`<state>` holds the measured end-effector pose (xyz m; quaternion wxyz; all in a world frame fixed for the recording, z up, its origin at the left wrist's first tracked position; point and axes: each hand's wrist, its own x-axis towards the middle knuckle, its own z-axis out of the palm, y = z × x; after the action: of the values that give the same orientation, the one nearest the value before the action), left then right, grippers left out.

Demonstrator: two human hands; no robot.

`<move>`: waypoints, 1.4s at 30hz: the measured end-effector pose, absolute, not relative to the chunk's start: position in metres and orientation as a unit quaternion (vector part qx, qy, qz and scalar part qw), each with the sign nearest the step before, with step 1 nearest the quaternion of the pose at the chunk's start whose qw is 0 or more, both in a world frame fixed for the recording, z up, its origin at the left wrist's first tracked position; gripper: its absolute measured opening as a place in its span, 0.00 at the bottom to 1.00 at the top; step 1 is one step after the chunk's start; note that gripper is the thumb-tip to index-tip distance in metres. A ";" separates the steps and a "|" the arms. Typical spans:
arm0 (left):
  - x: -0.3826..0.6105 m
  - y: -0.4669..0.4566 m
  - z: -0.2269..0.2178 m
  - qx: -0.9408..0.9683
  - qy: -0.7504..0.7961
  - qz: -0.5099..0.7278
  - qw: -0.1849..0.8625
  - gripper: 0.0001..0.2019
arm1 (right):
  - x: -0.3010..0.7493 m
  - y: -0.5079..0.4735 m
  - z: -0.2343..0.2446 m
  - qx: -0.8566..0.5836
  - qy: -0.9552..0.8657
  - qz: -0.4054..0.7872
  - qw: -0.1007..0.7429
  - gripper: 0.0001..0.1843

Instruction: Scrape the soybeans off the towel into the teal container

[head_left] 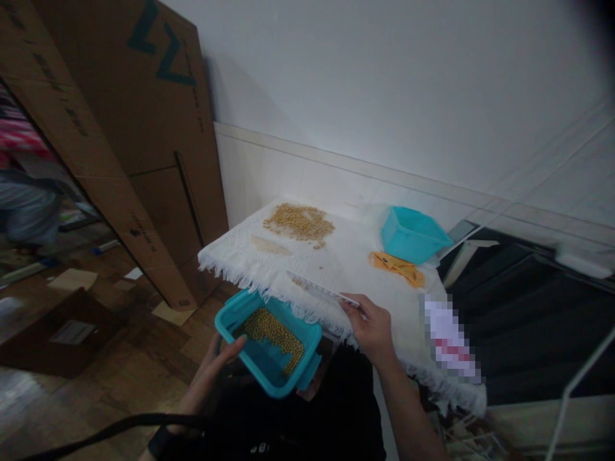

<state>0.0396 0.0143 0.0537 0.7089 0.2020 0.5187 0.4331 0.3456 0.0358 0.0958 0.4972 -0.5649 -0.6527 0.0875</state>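
Observation:
My left hand (225,358) grips the near-left rim of a turquoise plastic bin (275,383), thumb over the edge. Yellow soybeans (273,333) lie inside the bin, which sits tilted just below the table's front edge. In my right hand (371,325) is a thin white ruler-like strip (321,290), pinched at one end and laid along the cloth near the fringe. A few small bits lie by the strip's far end. Farther back on the white cloth (331,256) spreads a pile of soybeans (300,221), with a thin pale patch of small grains (270,245) in front of it.
A second turquoise bin (413,234) stands at the table's back right, with a crumpled orange cloth (398,267) before it. A blurred-out paper (451,339) lies at the right edge. A tall cardboard box (158,141) stands on the left; the wall (384,96) closes off the back.

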 end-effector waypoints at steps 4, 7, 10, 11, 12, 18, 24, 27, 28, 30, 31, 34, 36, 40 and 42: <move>0.040 0.014 0.053 0.211 0.524 0.433 0.702 0.52 | 0.342 0.025 0.099 -0.555 -0.665 0.101 0.490 0.13; 0.041 0.014 0.053 0.215 0.524 0.432 0.702 0.52 | 0.342 0.020 0.105 -0.556 -0.670 0.111 0.479 0.12; 0.040 0.015 0.054 0.216 0.523 0.426 0.706 0.53 | 0.345 0.020 0.112 -0.560 -0.671 0.130 0.469 0.12; 0.040 0.015 0.054 0.215 0.523 0.426 0.706 0.53 | 0.346 0.022 0.114 -0.558 -0.672 0.139 0.466 0.13; 0.040 0.014 0.055 0.215 0.522 0.425 0.707 0.54 | 0.348 0.025 0.115 -0.557 -0.672 0.147 0.465 0.13; 0.040 0.014 0.056 0.219 0.523 0.423 0.707 0.50 | 0.373 0.072 0.121 -0.586 -0.595 0.102 0.541 0.18; 0.039 0.015 0.055 0.217 0.523 0.424 0.707 0.48 | 0.403 0.137 0.126 -0.546 -0.523 0.179 0.629 0.23; 0.038 0.017 0.052 0.203 0.529 0.419 0.709 0.49 | 0.409 0.155 0.123 -0.589 -0.538 0.084 0.598 0.21; 0.037 0.017 0.052 0.198 0.534 0.417 0.708 0.49 | 0.410 0.159 0.121 -0.601 -0.545 0.056 0.582 0.21; 0.037 0.018 0.051 0.193 0.543 0.414 0.705 0.48 | 0.411 0.163 0.115 -0.618 -0.555 0.025 0.556 0.21; 0.037 0.019 0.051 0.194 0.546 0.413 0.703 0.48 | 0.412 0.164 0.113 -0.623 -0.558 0.017 0.549 0.21; 0.037 0.019 0.050 0.196 0.540 0.419 0.703 0.48 | 0.415 0.165 0.105 -0.629 -0.555 0.007 0.544 0.23; 0.038 0.019 0.050 0.190 0.536 0.419 0.708 0.47 | 0.418 0.166 0.102 -0.629 -0.551 0.002 0.549 0.24; 0.039 0.018 0.050 0.190 0.537 0.416 0.709 0.49 | 0.422 0.168 0.099 -0.629 -0.548 0.000 0.552 0.25; 0.040 0.017 0.051 0.193 0.540 0.416 0.705 0.49 | 0.422 0.169 0.099 -0.625 -0.558 0.011 0.545 0.24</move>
<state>0.0395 0.0172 0.0511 0.7054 0.1928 0.5401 0.4165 0.4221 0.1690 0.0986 0.5452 -0.6252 -0.5583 0.0105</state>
